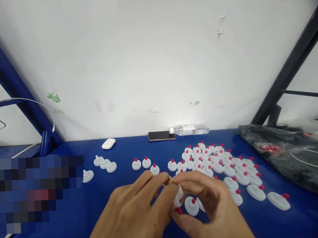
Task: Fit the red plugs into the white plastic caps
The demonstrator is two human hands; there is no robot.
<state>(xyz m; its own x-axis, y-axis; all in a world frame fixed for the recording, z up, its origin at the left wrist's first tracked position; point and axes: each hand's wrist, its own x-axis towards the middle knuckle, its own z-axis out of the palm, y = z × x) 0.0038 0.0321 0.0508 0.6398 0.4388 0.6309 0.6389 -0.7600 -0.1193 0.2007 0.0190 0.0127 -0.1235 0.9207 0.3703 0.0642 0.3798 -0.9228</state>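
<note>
Low in the middle of the view, my left hand (138, 207) and my right hand (218, 204) meet around one white plastic nozzle cap (179, 193). Fingers of both hands are closed on it, and they hide much of its body. Its red tip (179, 210) points down, beside my right thumb. Just beyond my hands, white nozzle caps with red tips (191, 206) stand on the blue table (111, 186), several of them spread to the right. White caps without red tips (111, 167) lie in a small group to the left.
At the back by the wall lie a white earbud case (108, 143), a black phone (162, 136) and a clear water bottle (189, 129). A dark plastic bag (282, 159) with a packet of small red pieces (269, 149) lies on the right. Blue metal posts (28, 89) frame the left side.
</note>
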